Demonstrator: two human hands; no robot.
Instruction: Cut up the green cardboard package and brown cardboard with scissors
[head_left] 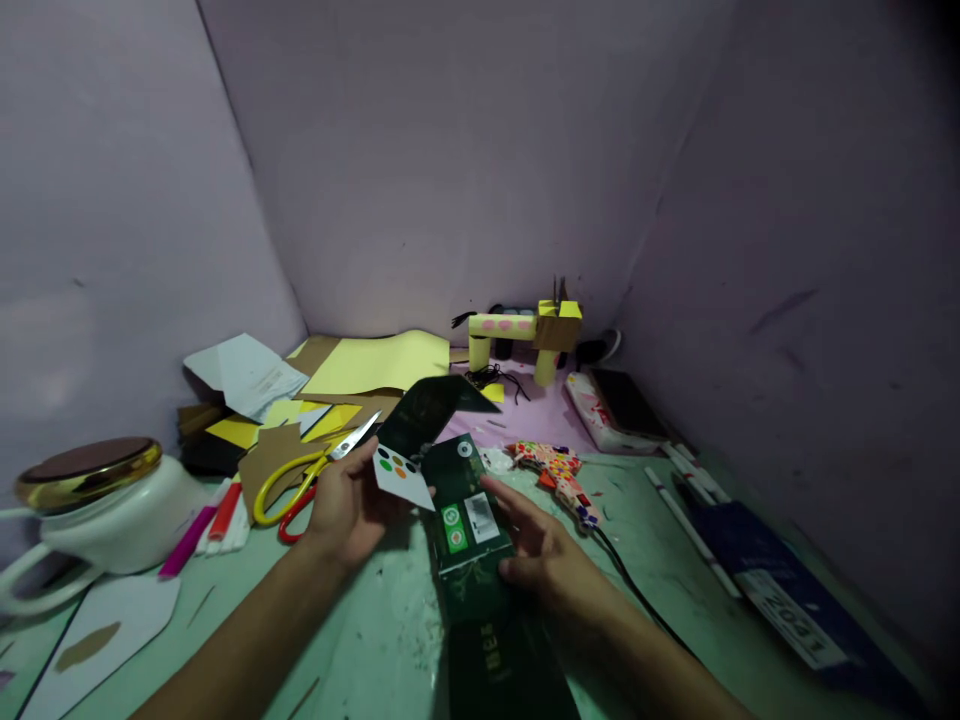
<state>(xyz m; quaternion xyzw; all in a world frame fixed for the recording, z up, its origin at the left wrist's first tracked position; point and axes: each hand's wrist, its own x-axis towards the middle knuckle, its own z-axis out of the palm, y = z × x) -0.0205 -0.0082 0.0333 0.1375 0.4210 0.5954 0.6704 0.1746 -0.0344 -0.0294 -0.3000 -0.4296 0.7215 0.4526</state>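
Between my two hands is an unfolded dark green cardboard box (457, 470), with a barcode and a green label on one panel. My left hand (349, 510) is closed on its left side, at a white flap (403, 477) with coloured dots. Along the right edge, my right hand (544, 550) grips the card with thumb and fingers. A dark panel folds up at the far end, and another hangs toward me. Just left of my left hand lie scissors (289, 488) with yellow handles, and a red handle loop (298, 516) shows beneath.
A floral glue gun (555, 475) with a black cord lies right of the box. Behind stands a yellow paper animal figure (510, 328). Card scraps (375, 365), markers (225, 515) and a white pot (124, 510) are left. A phone (626, 405) and blue packet (787, 590) lie right.
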